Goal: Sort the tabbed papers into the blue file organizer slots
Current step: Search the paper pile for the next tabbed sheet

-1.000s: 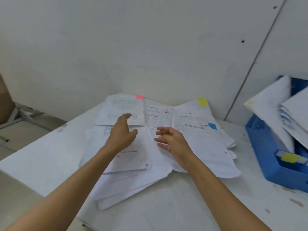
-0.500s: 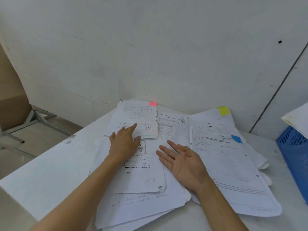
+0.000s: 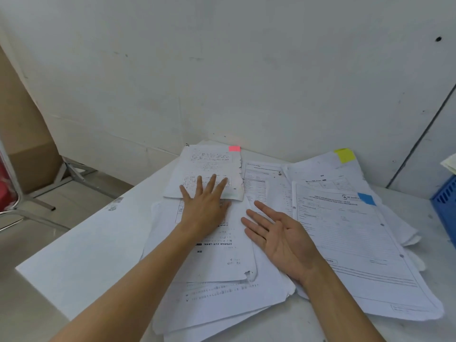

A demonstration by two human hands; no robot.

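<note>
Your left hand (image 3: pixel 204 208) lies flat on the loose papers (image 3: pixel 222 292) that cover much of the white table (image 3: pixel 86 255). Its fingers are straight and spread, gripping nothing. The fingertips rest on the lower part of a sheet bearing a pink tab (image 3: pixel 234 148), which lies at the far side near the wall. Just to the right, your right hand (image 3: pixel 281 239) sits palm up on the pile, fingers straight and slightly apart, also holding nothing. Farther right, a sheet with a yellow tab (image 3: pixel 344 155) lies by the wall, partly under a printed form with a blue tab (image 3: pixel 367 199). At the right edge, only a corner of the blue file organizer (image 3: pixel 445 201) shows, near the pile.
</note>
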